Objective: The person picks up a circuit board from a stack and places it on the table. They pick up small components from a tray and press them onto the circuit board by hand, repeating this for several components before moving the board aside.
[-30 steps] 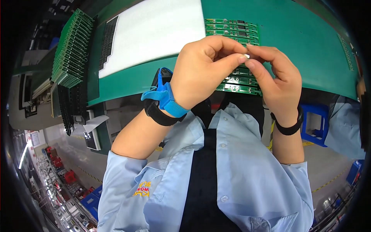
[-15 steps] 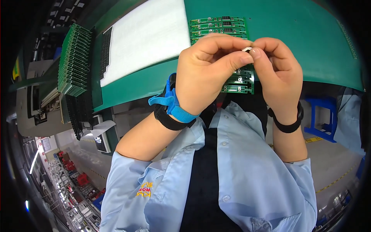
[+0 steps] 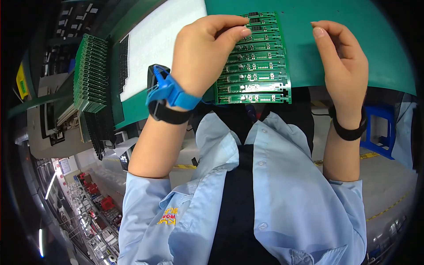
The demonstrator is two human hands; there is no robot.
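Note:
A panel of green circuit boards point(image 3: 254, 66) lies on the green bench in front of me, its strips side by side. Small black displays sit on the far strips. My left hand point(image 3: 198, 55) is over the panel's far left part, thumb and forefinger bent toward each other in a pinch. What they hold, if anything, cannot be made out. Right of the panel, apart from it, my right hand point(image 3: 346, 59) is raised over the bench. Its thumb and forefinger tips are close together, and any small thing between them is hidden. A blue strap point(image 3: 174, 95) circles my left wrist.
A white foam sheet point(image 3: 163, 46) lies on the green bench mat point(image 3: 388, 48), left of the panel. Farther left, a black rack point(image 3: 92, 128) holds several upright green boards point(image 3: 90, 73). A blue stool point(image 3: 380, 130) stands beyond the bench edge at right.
My hands have parted. The left moved left and farther over the panel, the right moved right. The small white piece seen between their fingertips is no longer visible, and more of the panel shows.

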